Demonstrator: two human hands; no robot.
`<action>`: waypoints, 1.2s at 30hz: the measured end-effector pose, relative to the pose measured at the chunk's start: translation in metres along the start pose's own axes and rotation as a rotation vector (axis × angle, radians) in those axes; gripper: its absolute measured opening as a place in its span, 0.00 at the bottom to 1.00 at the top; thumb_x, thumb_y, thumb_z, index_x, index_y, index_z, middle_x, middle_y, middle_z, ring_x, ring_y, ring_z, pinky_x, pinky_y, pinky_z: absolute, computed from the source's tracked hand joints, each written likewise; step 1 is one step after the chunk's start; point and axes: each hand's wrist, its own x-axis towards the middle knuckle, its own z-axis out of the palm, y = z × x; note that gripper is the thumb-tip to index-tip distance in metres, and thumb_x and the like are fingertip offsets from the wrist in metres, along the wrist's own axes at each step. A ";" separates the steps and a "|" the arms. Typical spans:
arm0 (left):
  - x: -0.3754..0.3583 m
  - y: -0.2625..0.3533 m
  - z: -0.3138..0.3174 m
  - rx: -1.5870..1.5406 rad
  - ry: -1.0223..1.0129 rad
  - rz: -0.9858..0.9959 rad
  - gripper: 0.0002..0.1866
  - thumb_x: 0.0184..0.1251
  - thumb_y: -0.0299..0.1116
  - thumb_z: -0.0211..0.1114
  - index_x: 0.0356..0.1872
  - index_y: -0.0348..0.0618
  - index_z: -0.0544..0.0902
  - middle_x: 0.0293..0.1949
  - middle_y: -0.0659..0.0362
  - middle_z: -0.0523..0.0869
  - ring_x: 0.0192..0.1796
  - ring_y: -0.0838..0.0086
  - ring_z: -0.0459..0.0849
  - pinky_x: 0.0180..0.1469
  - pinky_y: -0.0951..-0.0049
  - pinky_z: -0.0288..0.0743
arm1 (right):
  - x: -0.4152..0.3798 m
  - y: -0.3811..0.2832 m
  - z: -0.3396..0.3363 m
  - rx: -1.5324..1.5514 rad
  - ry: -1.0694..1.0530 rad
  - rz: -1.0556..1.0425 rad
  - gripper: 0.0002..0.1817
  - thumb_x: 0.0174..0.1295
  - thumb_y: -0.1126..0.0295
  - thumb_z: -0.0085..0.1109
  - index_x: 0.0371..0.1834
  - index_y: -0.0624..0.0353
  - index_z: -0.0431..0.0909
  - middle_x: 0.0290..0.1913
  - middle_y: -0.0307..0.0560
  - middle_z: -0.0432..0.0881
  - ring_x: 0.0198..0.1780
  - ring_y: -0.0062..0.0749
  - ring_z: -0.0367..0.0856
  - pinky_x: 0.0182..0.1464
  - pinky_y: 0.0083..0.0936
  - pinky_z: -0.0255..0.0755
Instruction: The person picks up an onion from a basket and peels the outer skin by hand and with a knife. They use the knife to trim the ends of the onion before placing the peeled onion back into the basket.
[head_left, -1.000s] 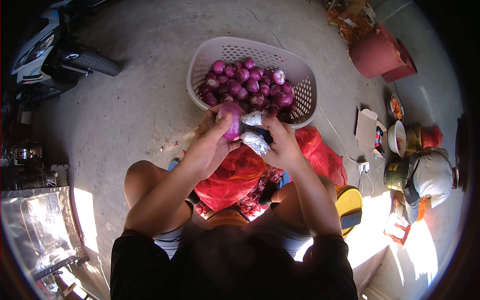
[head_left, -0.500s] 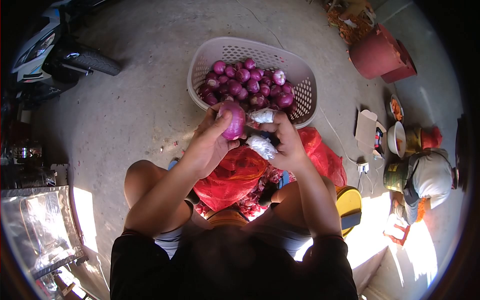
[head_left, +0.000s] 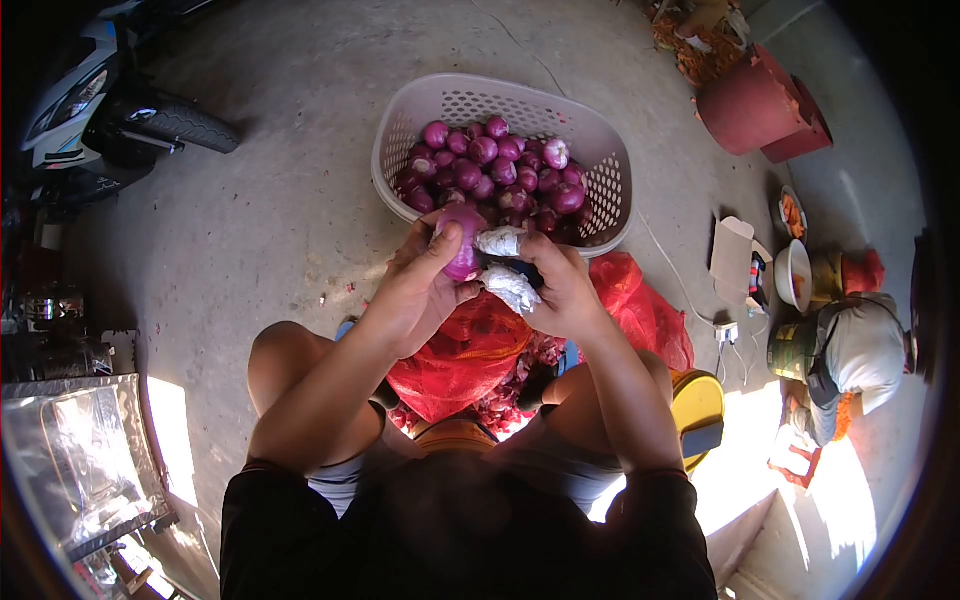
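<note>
A purple onion [head_left: 461, 243] is in my left hand [head_left: 408, 285], with the thumb lying across its face. My right hand [head_left: 558, 290] has white wrapping on its thumb and index finger, and both wrapped tips touch the onion's right side. Something dark shows between those fingers, too hidden to name. Just beyond my hands is a grey perforated basket [head_left: 592, 120] holding several purple onions [head_left: 483, 150]. Beneath my hands a red mesh bag [head_left: 460, 365] lies between my legs, with onion skins [head_left: 503, 404] around it.
A yellow container [head_left: 697, 410] stands by my right knee. Farther right are a white bowl [head_left: 793, 275], an open cardboard box [head_left: 733, 262] and a bent-over person [head_left: 862, 350]. Red tubs [head_left: 755, 105] lie at upper right, a motorcycle wheel [head_left: 180, 118] at upper left.
My right hand has moved left, bringing its wrapped fingertips against the onion. My left hand still holds the onion in nearly the same place.
</note>
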 end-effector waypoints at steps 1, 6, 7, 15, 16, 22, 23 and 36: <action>0.000 0.000 -0.002 -0.008 -0.009 -0.011 0.19 0.71 0.48 0.50 0.57 0.52 0.69 0.51 0.64 0.78 0.53 0.77 0.76 0.53 0.71 0.70 | 0.000 0.001 0.001 -0.013 0.005 -0.015 0.20 0.52 0.76 0.66 0.48 0.61 0.73 0.40 0.50 0.83 0.37 0.36 0.85 0.40 0.26 0.75; 0.000 0.000 -0.003 -0.069 -0.034 -0.083 0.21 0.71 0.51 0.49 0.55 0.50 0.72 0.48 0.64 0.79 0.48 0.78 0.77 0.46 0.75 0.70 | 0.000 -0.002 0.004 -0.025 0.059 -0.049 0.19 0.52 0.77 0.66 0.48 0.62 0.74 0.43 0.52 0.82 0.39 0.35 0.84 0.41 0.25 0.75; -0.001 0.000 -0.003 -0.086 -0.050 -0.094 0.21 0.71 0.52 0.48 0.55 0.49 0.72 0.48 0.64 0.79 0.47 0.78 0.77 0.45 0.76 0.70 | 0.000 -0.002 0.004 -0.017 0.068 -0.062 0.19 0.52 0.77 0.66 0.48 0.63 0.74 0.44 0.52 0.82 0.39 0.35 0.84 0.41 0.25 0.75; -0.003 0.005 0.002 -0.116 -0.075 -0.109 0.21 0.70 0.51 0.50 0.56 0.50 0.71 0.48 0.62 0.79 0.46 0.76 0.77 0.43 0.75 0.71 | -0.001 -0.003 0.005 0.160 0.153 0.031 0.21 0.48 0.83 0.61 0.48 0.62 0.72 0.44 0.53 0.81 0.44 0.40 0.84 0.44 0.28 0.76; -0.002 0.005 -0.003 -0.108 -0.106 -0.113 0.22 0.70 0.51 0.50 0.56 0.49 0.70 0.48 0.61 0.79 0.45 0.74 0.77 0.43 0.75 0.71 | -0.003 -0.002 0.004 0.210 0.162 0.066 0.21 0.49 0.83 0.61 0.49 0.62 0.71 0.44 0.53 0.82 0.44 0.38 0.84 0.45 0.27 0.76; -0.002 0.009 -0.001 -0.091 -0.111 -0.072 0.24 0.66 0.46 0.54 0.59 0.48 0.66 0.53 0.55 0.77 0.44 0.68 0.77 0.44 0.73 0.71 | -0.003 0.005 -0.005 0.227 0.256 0.012 0.19 0.53 0.82 0.61 0.49 0.65 0.70 0.43 0.51 0.82 0.42 0.35 0.83 0.45 0.24 0.74; -0.002 0.009 0.001 -0.096 -0.098 -0.056 0.24 0.65 0.44 0.55 0.60 0.48 0.65 0.53 0.54 0.76 0.44 0.68 0.77 0.44 0.73 0.71 | -0.003 0.003 -0.007 0.241 0.246 0.057 0.20 0.53 0.82 0.61 0.50 0.65 0.69 0.42 0.51 0.82 0.43 0.34 0.83 0.45 0.24 0.74; 0.003 0.011 0.003 0.458 -0.142 0.367 0.33 0.53 0.16 0.66 0.62 0.40 0.65 0.55 0.57 0.73 0.55 0.75 0.74 0.59 0.74 0.68 | -0.006 -0.014 -0.023 0.154 -0.043 0.336 0.30 0.51 0.77 0.64 0.58 0.62 0.62 0.32 0.49 0.82 0.33 0.31 0.79 0.38 0.24 0.69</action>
